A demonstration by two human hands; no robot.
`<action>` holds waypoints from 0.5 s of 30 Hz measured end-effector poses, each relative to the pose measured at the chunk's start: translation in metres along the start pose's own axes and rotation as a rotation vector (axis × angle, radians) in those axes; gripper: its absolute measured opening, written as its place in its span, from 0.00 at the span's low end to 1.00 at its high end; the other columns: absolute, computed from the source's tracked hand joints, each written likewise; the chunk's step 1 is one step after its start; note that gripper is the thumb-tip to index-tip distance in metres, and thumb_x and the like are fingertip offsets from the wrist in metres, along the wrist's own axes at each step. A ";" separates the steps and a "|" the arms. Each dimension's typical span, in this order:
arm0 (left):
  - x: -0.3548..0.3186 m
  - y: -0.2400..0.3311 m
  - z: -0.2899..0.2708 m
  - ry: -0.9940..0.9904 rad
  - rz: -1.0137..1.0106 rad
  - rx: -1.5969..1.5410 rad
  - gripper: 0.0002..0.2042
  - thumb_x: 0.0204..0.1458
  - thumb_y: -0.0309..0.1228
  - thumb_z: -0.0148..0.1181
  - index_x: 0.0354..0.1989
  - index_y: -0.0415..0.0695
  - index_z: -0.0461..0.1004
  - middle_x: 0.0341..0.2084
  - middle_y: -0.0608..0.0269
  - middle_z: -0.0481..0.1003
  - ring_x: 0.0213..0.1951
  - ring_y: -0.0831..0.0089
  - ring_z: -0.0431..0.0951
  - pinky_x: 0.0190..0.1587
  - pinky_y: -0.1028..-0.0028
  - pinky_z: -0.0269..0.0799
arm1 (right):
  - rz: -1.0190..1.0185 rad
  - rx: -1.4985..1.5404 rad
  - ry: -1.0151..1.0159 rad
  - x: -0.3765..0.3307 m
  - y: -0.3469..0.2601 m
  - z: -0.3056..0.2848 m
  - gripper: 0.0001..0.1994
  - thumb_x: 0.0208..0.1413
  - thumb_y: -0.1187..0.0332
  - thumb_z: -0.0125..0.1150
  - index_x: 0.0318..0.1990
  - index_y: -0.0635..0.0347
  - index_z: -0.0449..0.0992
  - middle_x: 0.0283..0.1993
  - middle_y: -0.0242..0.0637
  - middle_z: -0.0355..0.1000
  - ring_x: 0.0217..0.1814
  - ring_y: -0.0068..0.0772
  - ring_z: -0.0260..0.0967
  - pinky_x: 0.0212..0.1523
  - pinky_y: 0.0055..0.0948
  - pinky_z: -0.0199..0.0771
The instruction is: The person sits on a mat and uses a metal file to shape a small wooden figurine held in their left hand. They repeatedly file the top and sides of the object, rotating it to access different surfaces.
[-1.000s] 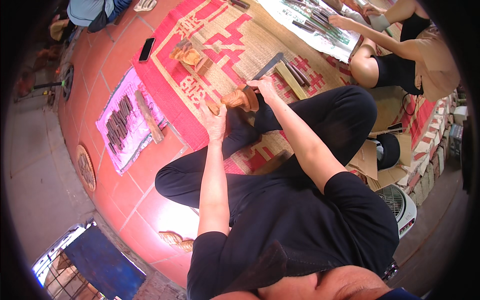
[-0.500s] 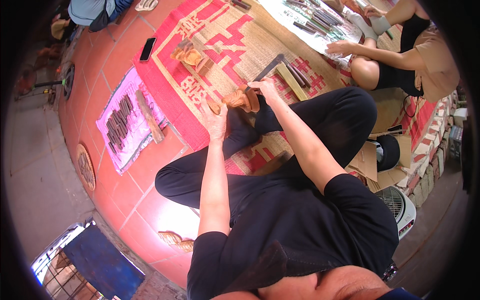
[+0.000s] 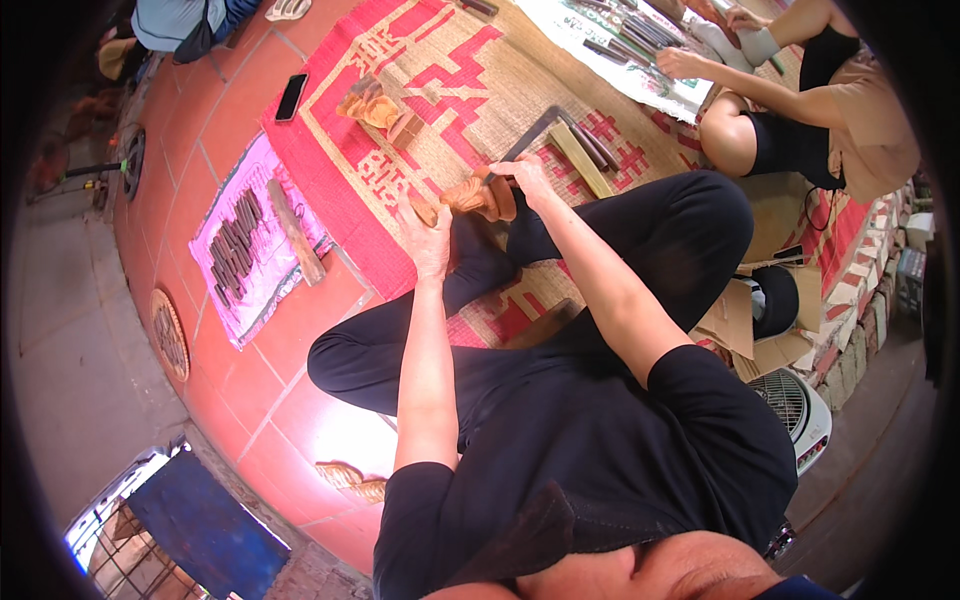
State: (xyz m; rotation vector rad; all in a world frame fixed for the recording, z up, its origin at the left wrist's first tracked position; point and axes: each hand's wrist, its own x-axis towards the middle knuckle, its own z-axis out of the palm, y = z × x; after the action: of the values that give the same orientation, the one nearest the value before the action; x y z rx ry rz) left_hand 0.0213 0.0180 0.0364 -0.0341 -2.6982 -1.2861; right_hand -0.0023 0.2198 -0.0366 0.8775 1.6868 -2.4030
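Wood, reddish-brown: a small carved block [image 3: 478, 195] is gripped just above the middle of the frame, propped over the dark-clad crossed legs on the red-and-tan woven mat [image 3: 440, 110]. Right hand [image 3: 527, 180] is closed around the block's right end, fingers wrapped, together with what looks like a thin tool; the tool cannot be made out clearly. Left hand [image 3: 430, 240] is half curled, thumb and fingertips pressed to the block's lower left edge, palm not fully closed.

Compared with the frames from a second and half a second ago, almost nothing has shifted: both hands and the block are held in the same spot and pose. The only visible change is at the upper right, where the other person's hand [image 3: 682, 62] has been moved along the white sheet of tools [image 3: 610, 55]. Judged from that, steady carving or holding work is in hand, with no repositioning.

Elsewhere: a pink cloth with rows of dark chisels [image 3: 245, 250] at left of centre, a black phone [image 3: 291, 97] upper left, another carved piece [image 3: 372, 105] above the hands, a white fan [image 3: 795, 405] at lower right.
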 end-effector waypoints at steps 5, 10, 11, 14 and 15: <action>0.003 0.003 0.000 -0.003 0.016 0.026 0.35 0.43 0.33 0.63 0.61 0.43 0.55 0.50 0.42 0.64 0.53 0.48 0.64 0.56 0.58 0.61 | 0.027 0.076 0.030 0.002 0.000 -0.002 0.14 0.37 0.69 0.70 0.30 0.68 0.76 0.30 0.40 0.75 0.33 0.33 0.73 0.35 0.31 0.71; 0.000 0.003 -0.001 0.008 0.020 0.005 0.35 0.43 0.33 0.63 0.61 0.44 0.55 0.51 0.43 0.64 0.54 0.49 0.65 0.56 0.59 0.61 | 0.009 0.053 0.006 -0.004 -0.003 0.000 0.12 0.38 0.69 0.70 0.29 0.67 0.75 0.29 0.39 0.75 0.31 0.31 0.73 0.33 0.30 0.71; 0.000 0.006 -0.001 -0.012 -0.004 0.013 0.34 0.44 0.32 0.62 0.61 0.42 0.55 0.52 0.43 0.63 0.55 0.49 0.64 0.58 0.59 0.60 | 0.006 0.037 0.027 -0.001 -0.001 -0.001 0.12 0.37 0.69 0.70 0.29 0.66 0.75 0.29 0.39 0.75 0.32 0.31 0.72 0.34 0.30 0.71; 0.004 0.015 -0.002 -0.045 -0.046 0.019 0.33 0.45 0.31 0.62 0.61 0.40 0.56 0.54 0.44 0.62 0.58 0.51 0.62 0.60 0.60 0.57 | 0.035 0.096 0.066 0.006 0.004 -0.004 0.13 0.37 0.69 0.71 0.29 0.66 0.75 0.30 0.39 0.75 0.34 0.31 0.72 0.38 0.31 0.70; 0.003 0.012 -0.002 -0.044 -0.050 0.006 0.33 0.45 0.31 0.62 0.61 0.40 0.56 0.54 0.44 0.63 0.58 0.51 0.62 0.60 0.60 0.57 | 0.030 0.093 0.041 0.003 0.003 -0.003 0.13 0.37 0.69 0.70 0.30 0.66 0.75 0.30 0.39 0.75 0.34 0.31 0.72 0.37 0.31 0.70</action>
State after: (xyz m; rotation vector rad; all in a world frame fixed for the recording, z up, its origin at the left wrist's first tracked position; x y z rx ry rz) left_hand 0.0191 0.0241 0.0474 0.0057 -2.7569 -1.3067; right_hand -0.0025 0.2222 -0.0412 0.9645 1.5746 -2.4775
